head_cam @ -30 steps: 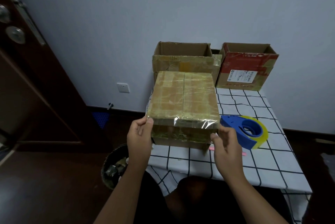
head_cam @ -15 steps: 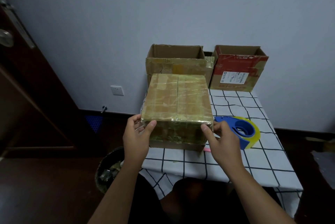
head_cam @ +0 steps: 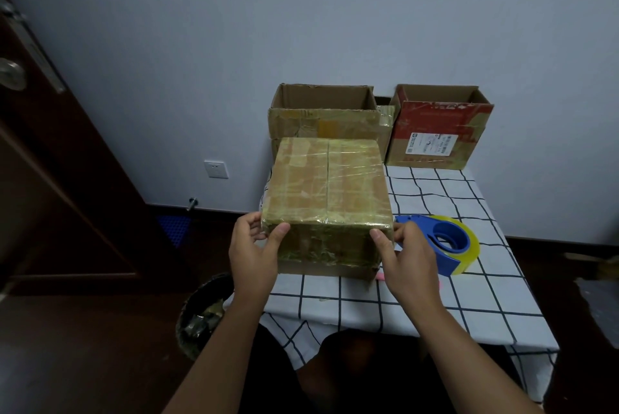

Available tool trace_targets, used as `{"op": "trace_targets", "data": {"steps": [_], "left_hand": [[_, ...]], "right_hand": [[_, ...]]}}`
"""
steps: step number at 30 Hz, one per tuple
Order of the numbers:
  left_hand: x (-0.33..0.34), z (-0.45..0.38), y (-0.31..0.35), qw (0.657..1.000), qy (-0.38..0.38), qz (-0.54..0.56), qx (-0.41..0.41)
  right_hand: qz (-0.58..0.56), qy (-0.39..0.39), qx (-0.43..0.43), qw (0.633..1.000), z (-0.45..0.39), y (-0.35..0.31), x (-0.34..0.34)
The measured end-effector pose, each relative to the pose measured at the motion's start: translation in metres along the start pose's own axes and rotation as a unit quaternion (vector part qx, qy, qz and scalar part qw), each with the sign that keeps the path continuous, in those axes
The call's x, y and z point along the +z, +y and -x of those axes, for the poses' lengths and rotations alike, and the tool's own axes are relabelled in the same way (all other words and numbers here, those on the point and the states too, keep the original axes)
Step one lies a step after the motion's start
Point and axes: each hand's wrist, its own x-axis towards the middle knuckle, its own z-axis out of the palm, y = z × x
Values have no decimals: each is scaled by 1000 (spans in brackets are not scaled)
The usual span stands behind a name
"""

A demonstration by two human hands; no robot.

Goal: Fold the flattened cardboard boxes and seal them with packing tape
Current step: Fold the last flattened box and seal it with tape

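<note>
Pressing tape down at the near top edge, I have my left hand (head_cam: 255, 247) gripping the near-left corner of the taped box (head_cam: 327, 185), thumb on the front face, fingers round the side. My right hand (head_cam: 407, 254) grips the near-right corner likewise, so the box stays steady on the bench (head_cam: 452, 293). Just right of my right grip lies the tape dispenser (head_cam: 447, 242), within easy reach. Beyond the box stand two open boxes (head_cam: 435, 132), probably awaiting sealing.

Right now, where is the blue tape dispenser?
The blue tape dispenser with yellowish tape lies on the checked tablecloth, just right of the taped cardboard box, behind the right hand.
</note>
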Motion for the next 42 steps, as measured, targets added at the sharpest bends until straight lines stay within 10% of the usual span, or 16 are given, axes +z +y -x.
{"op": "trace_targets", "data": {"steps": [35,42], "left_hand": [[11,5,24,984,-13,-165,70],[13,8,30,968,-24,-239,72]], "right_hand": [[202,28,-89,975,-14,-18,5],[231,-15,-261,937,-25,-33,13]]}}
